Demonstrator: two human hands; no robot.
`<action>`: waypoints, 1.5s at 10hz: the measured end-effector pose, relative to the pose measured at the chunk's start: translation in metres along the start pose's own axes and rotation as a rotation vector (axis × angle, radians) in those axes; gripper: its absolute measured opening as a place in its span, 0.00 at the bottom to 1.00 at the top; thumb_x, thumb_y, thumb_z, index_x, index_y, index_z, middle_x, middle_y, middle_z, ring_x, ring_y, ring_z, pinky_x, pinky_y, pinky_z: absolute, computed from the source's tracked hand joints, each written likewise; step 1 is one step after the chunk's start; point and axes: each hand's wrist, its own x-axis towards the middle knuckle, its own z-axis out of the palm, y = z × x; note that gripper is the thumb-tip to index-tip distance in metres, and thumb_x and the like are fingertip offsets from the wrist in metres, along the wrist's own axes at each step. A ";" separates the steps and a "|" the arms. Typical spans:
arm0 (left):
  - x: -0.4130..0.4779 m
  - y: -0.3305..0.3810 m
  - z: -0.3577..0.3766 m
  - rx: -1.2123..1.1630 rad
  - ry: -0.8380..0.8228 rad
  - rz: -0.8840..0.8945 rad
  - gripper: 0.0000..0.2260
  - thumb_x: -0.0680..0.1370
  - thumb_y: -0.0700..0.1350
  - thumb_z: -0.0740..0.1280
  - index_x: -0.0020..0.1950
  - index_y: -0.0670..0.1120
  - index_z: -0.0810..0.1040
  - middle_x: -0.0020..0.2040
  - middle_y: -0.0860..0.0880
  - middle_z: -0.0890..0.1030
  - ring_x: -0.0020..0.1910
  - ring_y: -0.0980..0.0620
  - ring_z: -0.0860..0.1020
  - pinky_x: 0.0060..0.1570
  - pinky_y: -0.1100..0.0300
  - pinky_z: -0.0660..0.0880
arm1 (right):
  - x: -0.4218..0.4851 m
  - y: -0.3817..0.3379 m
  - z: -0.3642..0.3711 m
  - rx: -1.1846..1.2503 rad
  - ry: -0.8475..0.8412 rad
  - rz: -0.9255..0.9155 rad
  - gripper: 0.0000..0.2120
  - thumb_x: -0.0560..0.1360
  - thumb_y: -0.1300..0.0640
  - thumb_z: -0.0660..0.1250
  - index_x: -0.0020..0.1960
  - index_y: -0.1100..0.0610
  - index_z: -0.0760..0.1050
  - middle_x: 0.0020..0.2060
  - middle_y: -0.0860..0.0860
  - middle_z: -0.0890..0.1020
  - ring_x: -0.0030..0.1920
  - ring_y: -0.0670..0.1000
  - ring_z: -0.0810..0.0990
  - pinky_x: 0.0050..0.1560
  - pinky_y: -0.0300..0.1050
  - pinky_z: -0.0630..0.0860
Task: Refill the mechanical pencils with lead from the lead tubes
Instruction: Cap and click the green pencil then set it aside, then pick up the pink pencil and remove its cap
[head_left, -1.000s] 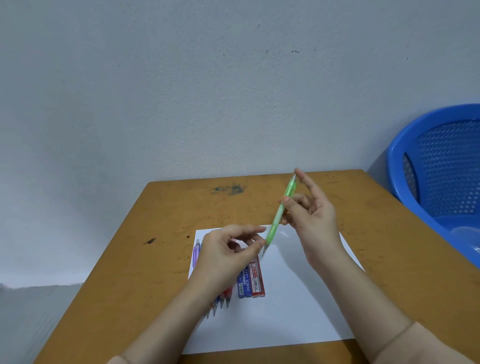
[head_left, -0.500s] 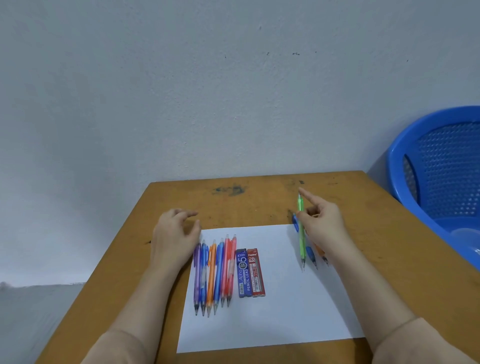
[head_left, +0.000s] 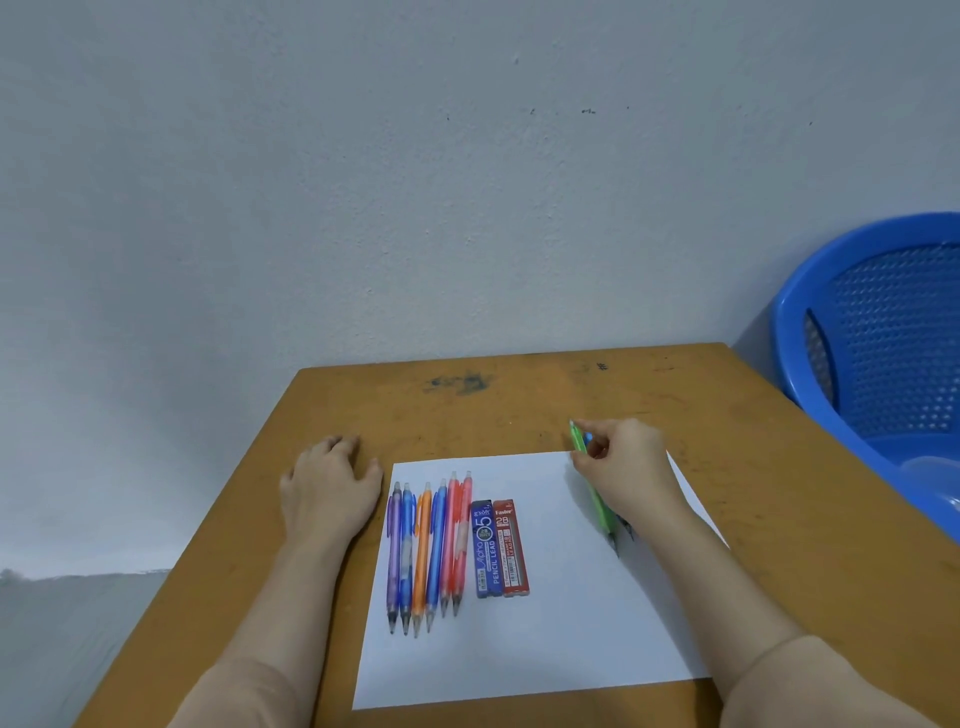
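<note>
Several mechanical pencils, purple, blue, orange and red, lie side by side on the left of a white paper sheet. Two lead tubes rest beside them: a blue one and a red one. My right hand lies on the sheet's right side with its fingers on a green pencil, which lies on the paper. Other pencils under that hand are mostly hidden; only a blue end and dark tips show. My left hand rests flat on the table, left of the sheet, holding nothing.
The brown wooden table stands against a grey wall. A blue plastic basket sits off the table's right edge.
The green pencil went from being held up in the air between both hands to lying on the paper's right side. My left hand moved away to the table at the left.
</note>
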 end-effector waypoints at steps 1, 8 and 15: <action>0.001 0.001 0.001 0.025 -0.025 -0.014 0.24 0.79 0.57 0.58 0.73 0.49 0.66 0.73 0.49 0.66 0.73 0.50 0.62 0.70 0.48 0.58 | 0.001 0.001 0.002 -0.059 0.004 -0.004 0.19 0.75 0.63 0.67 0.65 0.55 0.76 0.41 0.54 0.79 0.40 0.51 0.76 0.43 0.42 0.74; 0.000 0.001 0.002 0.051 -0.038 0.012 0.23 0.80 0.56 0.57 0.73 0.49 0.66 0.73 0.48 0.66 0.72 0.49 0.62 0.70 0.48 0.58 | 0.001 0.005 0.005 -0.325 0.006 -0.027 0.21 0.74 0.64 0.65 0.65 0.51 0.75 0.47 0.48 0.69 0.50 0.51 0.72 0.39 0.42 0.68; 0.000 0.002 0.001 0.057 -0.045 0.019 0.23 0.80 0.56 0.57 0.73 0.49 0.65 0.73 0.48 0.66 0.72 0.49 0.62 0.70 0.48 0.57 | 0.004 0.004 0.002 -0.108 0.060 -0.082 0.13 0.74 0.60 0.68 0.57 0.51 0.80 0.45 0.48 0.75 0.54 0.48 0.72 0.44 0.39 0.64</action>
